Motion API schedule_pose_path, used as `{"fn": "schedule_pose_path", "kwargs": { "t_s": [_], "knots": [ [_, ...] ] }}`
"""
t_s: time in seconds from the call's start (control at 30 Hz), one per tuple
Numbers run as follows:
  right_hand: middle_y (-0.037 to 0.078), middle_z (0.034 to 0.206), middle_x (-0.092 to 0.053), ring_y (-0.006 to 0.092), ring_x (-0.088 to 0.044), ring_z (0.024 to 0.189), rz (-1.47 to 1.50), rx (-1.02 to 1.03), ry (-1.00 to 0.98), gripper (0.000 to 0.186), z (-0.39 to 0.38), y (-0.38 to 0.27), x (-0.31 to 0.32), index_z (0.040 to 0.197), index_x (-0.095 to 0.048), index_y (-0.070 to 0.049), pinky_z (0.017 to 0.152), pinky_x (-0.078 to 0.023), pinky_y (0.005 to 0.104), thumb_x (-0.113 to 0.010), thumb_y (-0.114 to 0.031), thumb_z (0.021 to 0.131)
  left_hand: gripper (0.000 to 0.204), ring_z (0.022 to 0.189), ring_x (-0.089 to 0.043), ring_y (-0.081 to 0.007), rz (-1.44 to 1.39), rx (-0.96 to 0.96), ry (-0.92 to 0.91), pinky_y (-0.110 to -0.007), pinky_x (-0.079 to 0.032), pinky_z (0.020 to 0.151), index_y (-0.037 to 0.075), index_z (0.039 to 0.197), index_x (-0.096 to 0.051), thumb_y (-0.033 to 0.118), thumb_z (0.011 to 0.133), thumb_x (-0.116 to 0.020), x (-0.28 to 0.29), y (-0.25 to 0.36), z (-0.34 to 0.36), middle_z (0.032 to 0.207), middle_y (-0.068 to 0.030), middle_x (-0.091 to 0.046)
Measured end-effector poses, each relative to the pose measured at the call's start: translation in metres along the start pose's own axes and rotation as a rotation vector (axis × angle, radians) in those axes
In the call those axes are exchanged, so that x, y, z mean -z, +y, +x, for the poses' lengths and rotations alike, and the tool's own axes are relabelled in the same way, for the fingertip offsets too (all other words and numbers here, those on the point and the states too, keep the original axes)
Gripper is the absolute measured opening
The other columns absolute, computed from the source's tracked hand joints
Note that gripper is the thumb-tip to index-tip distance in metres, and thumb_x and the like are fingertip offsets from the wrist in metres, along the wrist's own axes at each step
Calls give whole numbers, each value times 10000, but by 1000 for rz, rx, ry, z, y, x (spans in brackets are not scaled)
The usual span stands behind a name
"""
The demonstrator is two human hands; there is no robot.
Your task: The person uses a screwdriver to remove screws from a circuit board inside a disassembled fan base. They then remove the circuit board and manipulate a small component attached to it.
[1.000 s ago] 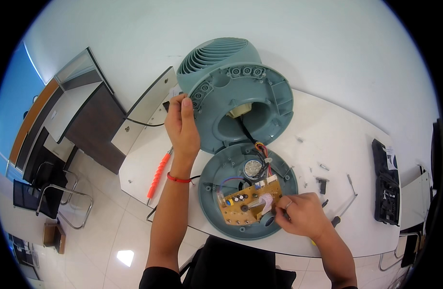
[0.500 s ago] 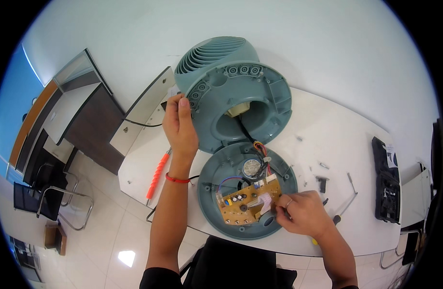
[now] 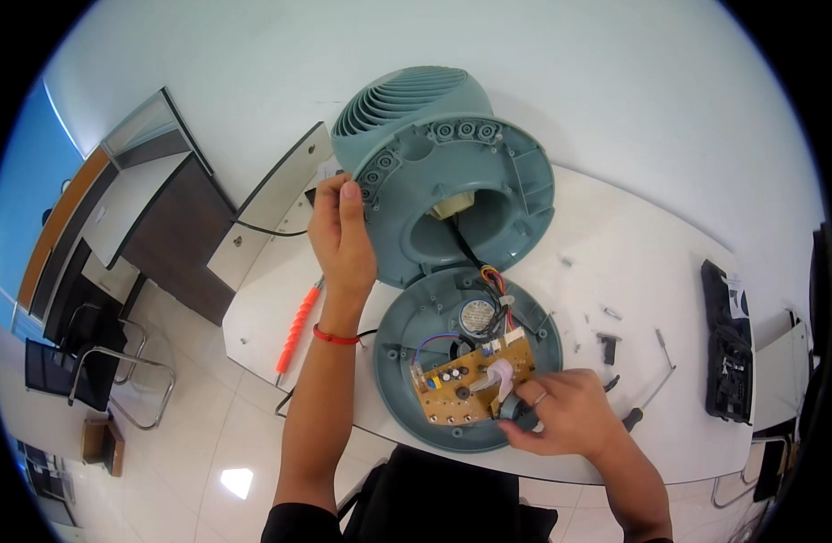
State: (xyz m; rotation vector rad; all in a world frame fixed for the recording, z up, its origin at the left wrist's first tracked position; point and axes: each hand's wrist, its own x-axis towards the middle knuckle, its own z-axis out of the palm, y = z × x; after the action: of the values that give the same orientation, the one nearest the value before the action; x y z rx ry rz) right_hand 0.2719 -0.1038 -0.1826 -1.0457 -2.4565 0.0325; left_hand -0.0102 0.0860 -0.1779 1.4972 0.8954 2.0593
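Observation:
A teal fan (image 3: 407, 100) is tipped back with its hollow underside cover (image 3: 393, 240) facing me. My left hand (image 3: 342, 235) grips the cover's left rim. Below it lies the round teal base (image 3: 400, 412), with a brown circuit board (image 3: 443, 394) resting in it. A bundle of coloured wires (image 3: 496, 282) runs from the cover's central hole down to the board. My right hand (image 3: 570, 412) pinches a small round grey part (image 3: 514, 407) at the base's front right. Beside that part, a pale ribbon cable (image 3: 499, 376) loops over the board; my fingers partly hide it.
An orange spiral-handled tool (image 3: 298, 330) lies left of the base. To the right are a screwdriver (image 3: 647, 398), a small black piece (image 3: 606, 348) and loose small parts. An open black tool case (image 3: 726, 344) sits at the table's right edge. A white wall rises behind.
My right hand has shifted slightly, and its fingers have closed on the round grey part, which now sits tilted. The ribbon cable has bent into a higher loop. My left hand keeps its grip.

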Motion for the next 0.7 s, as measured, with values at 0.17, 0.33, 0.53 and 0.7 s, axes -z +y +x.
{"fn": "schedule_pose_path", "kwargs": {
  "t_s": [0.17,0.33,0.53,0.7],
  "knots": [
    [37,668,-608,238,-623,527,67,-44,55,367,-2,2,5,910,-634,-76,482,-489,344,-856,-316,745,261,836,-451,-47,4,0,15,-212,-383,744,6,1201,-613,252,1125,-569,0,2,-1,951,28,-566],
    [38,681,-607,230,-622,535,51,-28,147,386,-5,6,5,941,-635,-73,482,-481,329,-863,-304,732,225,941,-531,-92,-30,-53,34,-244,-437,861,14,1235,-595,193,1099,-576,2,0,-3,1069,-20,-607],
    [25,675,-584,213,-615,539,-18,47,254,375,-1,4,8,859,-603,-93,478,-470,314,-875,-328,751,263,1102,-629,-224,144,-393,114,-373,-479,1012,-5,1253,-573,175,1077,-497,11,17,0,1157,-137,-660],
    [6,671,-550,183,-594,534,10,168,295,387,-4,11,11,792,-566,-110,467,-446,306,-869,-350,794,224,904,-645,-277,-168,-568,-95,-400,-508,841,-21,1177,-555,142,1044,-478,39,72,-39,1025,-200,-666]
  ]
}}
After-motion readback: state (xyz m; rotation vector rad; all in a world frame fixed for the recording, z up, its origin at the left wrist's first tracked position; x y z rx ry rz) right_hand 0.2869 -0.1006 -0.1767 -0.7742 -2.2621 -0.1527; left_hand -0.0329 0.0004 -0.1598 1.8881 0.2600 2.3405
